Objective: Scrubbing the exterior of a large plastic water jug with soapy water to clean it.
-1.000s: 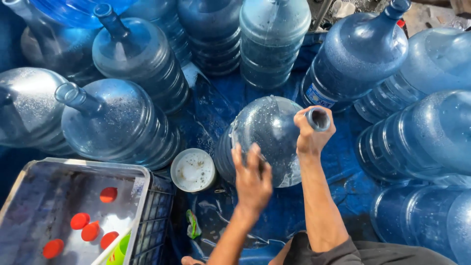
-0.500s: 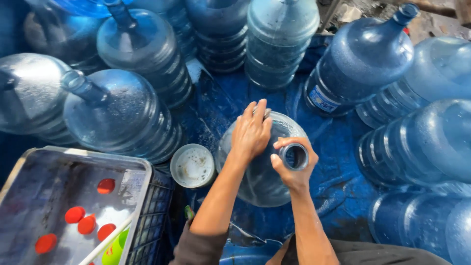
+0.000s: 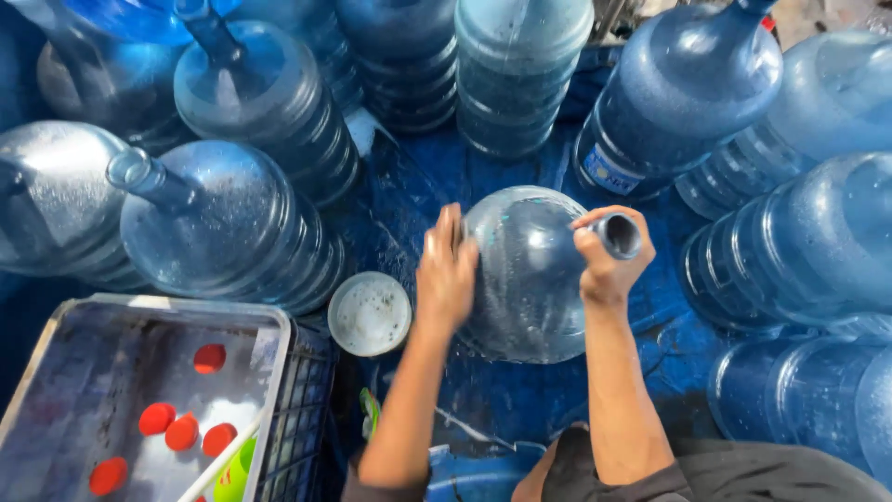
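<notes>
Head view: jug tilted on the blue tarp among other jugs, right hand with fingers closed round its neck, apparently to steady it, left hand flat, fingers loosely spread on its shoulder, white bowl just beside.

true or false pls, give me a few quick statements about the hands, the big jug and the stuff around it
1. The right hand grips the neck of the big blue jug. True.
2. The left hand rests flat in the grey tray. False: it lies against the jug's side.
3. Red caps lie in the tray. True.
4. The jug's mouth has a red cap on it. False: it is open.
5. A small white bowl sits left of the jug. True.
</notes>
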